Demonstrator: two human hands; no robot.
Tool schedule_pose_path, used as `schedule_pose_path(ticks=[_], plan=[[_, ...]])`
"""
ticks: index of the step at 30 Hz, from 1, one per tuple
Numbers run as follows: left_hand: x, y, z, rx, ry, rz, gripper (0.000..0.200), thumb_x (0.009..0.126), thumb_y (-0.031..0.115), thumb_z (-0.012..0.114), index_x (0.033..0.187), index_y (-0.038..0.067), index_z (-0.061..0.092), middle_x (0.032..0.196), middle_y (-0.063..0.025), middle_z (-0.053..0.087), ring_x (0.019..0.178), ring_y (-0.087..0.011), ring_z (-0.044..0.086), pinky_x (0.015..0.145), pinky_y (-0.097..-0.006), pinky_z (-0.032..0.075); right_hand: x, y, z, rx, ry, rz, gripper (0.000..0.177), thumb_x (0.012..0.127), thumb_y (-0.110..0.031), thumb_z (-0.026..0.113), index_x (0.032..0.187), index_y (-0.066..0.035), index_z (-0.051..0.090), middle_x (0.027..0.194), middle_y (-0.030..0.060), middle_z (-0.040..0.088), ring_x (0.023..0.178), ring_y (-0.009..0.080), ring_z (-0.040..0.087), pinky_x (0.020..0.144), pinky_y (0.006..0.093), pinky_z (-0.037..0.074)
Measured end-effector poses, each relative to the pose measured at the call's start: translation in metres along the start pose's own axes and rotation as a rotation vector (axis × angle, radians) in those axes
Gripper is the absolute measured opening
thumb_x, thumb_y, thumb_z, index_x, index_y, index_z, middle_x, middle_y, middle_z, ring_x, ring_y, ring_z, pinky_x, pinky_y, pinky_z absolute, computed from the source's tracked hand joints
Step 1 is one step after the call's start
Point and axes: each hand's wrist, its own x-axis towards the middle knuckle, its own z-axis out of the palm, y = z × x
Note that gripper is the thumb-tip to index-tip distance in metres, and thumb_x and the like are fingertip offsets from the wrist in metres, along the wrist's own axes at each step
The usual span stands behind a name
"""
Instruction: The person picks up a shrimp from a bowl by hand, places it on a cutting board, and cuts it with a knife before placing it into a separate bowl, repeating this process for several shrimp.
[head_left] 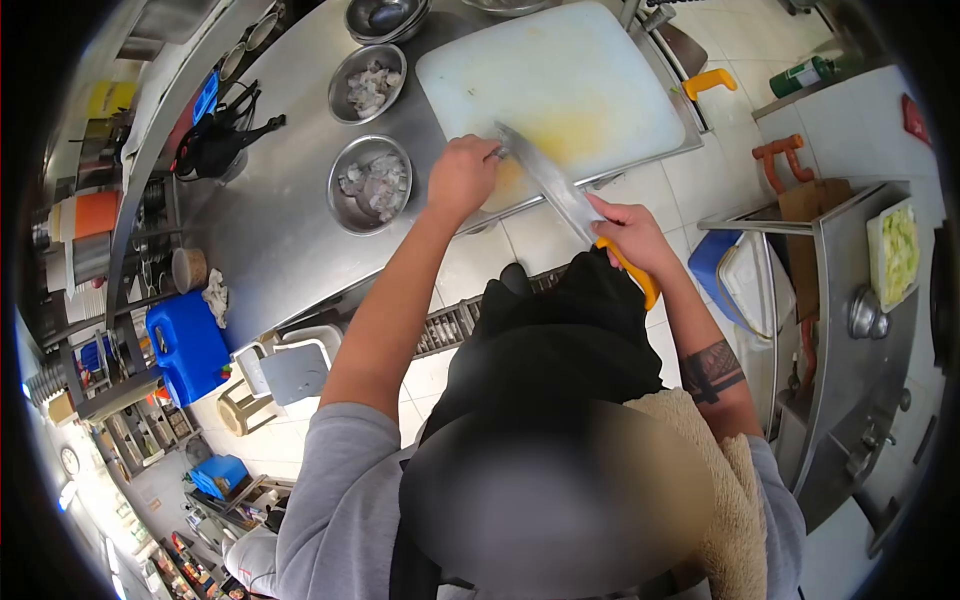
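1 knife (556,187) between left hand (462,178), right hand (628,236)

The knife (560,190) has a bright steel blade and glossy orange plastic handle; the cutting board (560,80) is matt white plastic, yellow-stained; counter (270,220) and bowls (372,185) are brushed metal.

Both arms reach forward from grey short sleeves. The left arm (385,320) stretches out long and nearly straight, forearm bare, wrist level. The left hand (462,178) lies knuckles up with its fingers curled under; the fingertips are hidden, so it is probably pressing down rather than gripping. The right arm (700,350) is bent more sharply and kept nearer the body, with a dark band across the forearm. The right hand (625,240) is clenched tight, thumb side up, well behind the left.
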Motion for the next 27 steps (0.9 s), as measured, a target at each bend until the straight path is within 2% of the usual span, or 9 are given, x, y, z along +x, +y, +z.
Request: schedule_pose_path(ticks=[5, 13, 16, 17, 18, 20, 22, 23, 27], plan=[[0.004, -0.001, -0.001, 0.088, -0.147, -0.047, 0.031, 0.095, 0.014, 0.074, 0.124, 0.008, 0.083, 0.115, -0.0187, 0.078, 0.102, -0.0404, 0.075, 0.093, -0.0492, 0.059, -0.025, 0.024, 0.006, 0.052, -0.027, 0.048, 0.053, 0.105, -0.011, 0.069, 0.158, -0.014, 0.066, 0.082, 0.0034, 0.068, 0.050, 0.0127, 0.059, 0.050, 0.0323, 0.050], [-0.005, 0.000, 0.005, 0.002, -0.016, -0.108, 0.036, 0.092, 0.017, 0.077, 0.127, 0.009, 0.084, 0.109, -0.0214, 0.080, 0.098, -0.0375, 0.078, 0.092, -0.0442, 0.061, -0.059, 0.040, 0.038, 0.112, -0.042, 0.062, 0.056, 0.107, -0.010, 0.068, 0.162, -0.012, 0.061, 0.083, 0.0033, 0.068, 0.051, 0.0112, 0.058, 0.052, 0.0308, 0.051], [-0.004, -0.003, 0.002, -0.056, -0.067, -0.136, 0.034, 0.094, 0.020, 0.073, 0.125, 0.010, 0.084, 0.120, -0.0231, 0.079, 0.108, -0.0430, 0.076, 0.098, -0.0492, 0.060, -0.076, 0.035, 0.032, 0.042, -0.052, 0.066, 0.052, 0.106, -0.005, 0.068, 0.157, -0.014, 0.067, 0.085, 0.0022, 0.072, 0.052, 0.0090, 0.057, 0.052, 0.0281, 0.050], [-0.003, -0.002, 0.001, -0.057, -0.069, -0.131, 0.034, 0.094, 0.020, 0.073, 0.125, 0.010, 0.084, 0.120, -0.0231, 0.079, 0.108, -0.0430, 0.076, 0.098, -0.0492, 0.060, -0.081, 0.032, 0.028, -0.042, -0.149, 0.071, 0.052, 0.105, -0.004, 0.069, 0.156, -0.014, 0.068, 0.085, 0.0018, 0.072, 0.052, 0.0080, 0.056, 0.052, 0.0276, 0.050], [-0.001, -0.001, 0.000, -0.077, -0.091, -0.184, 0.032, 0.093, 0.022, 0.074, 0.121, 0.010, 0.084, 0.118, -0.0215, 0.079, 0.107, -0.0423, 0.076, 0.096, -0.0488, 0.061, -0.086, 0.030, 0.026, -0.126, -0.246, 0.076, 0.051, 0.105, -0.004, 0.069, 0.155, -0.015, 0.070, 0.085, 0.0014, 0.072, 0.052, 0.0071, 0.055, 0.053, 0.0271, 0.050], [0.003, 0.011, -0.004, -0.099, -0.113, -0.236, 0.030, 0.092, 0.024, 0.074, 0.117, 0.009, 0.085, 0.116, -0.0199, 0.080, 0.106, -0.0416, 0.076, 0.095, -0.0483, 0.061, -0.092, 0.029, 0.026, -0.135, -0.238, 0.099, 0.050, 0.104, -0.003, 0.070, 0.152, -0.016, 0.072, 0.084, 0.0004, 0.072, 0.052, 0.0059, 0.054, 0.054, 0.0265, 0.050], [0.006, 0.030, -0.008, 0.118, -0.103, -0.261, 0.024, 0.092, 0.027, 0.074, 0.104, 0.008, 0.083, 0.107, -0.0164, 0.080, 0.101, -0.0398, 0.076, 0.090, -0.0480, 0.061, -0.094, 0.033, 0.020, -0.060, -0.141, 0.113, 0.051, 0.104, -0.003, 0.070, 0.154, -0.018, 0.071, 0.083, 0.0001, 0.071, 0.052, 0.0061, 0.054, 0.054, 0.0263, 0.049], [0.006, 0.026, -0.004, 0.117, -0.101, -0.264, 0.024, 0.092, 0.027, 0.074, 0.104, 0.008, 0.083, 0.107, -0.0164, 0.080, 0.101, -0.0398, 0.076, 0.090, -0.0480, 0.061, -0.094, 0.036, 0.017, -0.062, -0.143, 0.113, 0.051, 0.104, -0.003, 0.070, 0.154, -0.018, 0.071, 0.083, 0.0001, 0.071, 0.052, 0.0061, 0.054, 0.054, 0.0263, 0.049], [0.007, 0.004, 0.014, 0.042, 0.019, -0.139, 0.021, 0.095, 0.026, 0.071, 0.098, 0.006, 0.077, 0.101, -0.0162, 0.078, 0.098, -0.0401, 0.074, 0.086, -0.0501, 0.060, -0.088, 0.041, 0.003, -0.048, -0.007, 0.064, 0.054, 0.104, -0.007, 0.069, 0.156, -0.022, 0.069, 0.078, 0.0013, 0.067, 0.053, 0.0080, 0.054, 0.054, 0.0279, 0.050]])
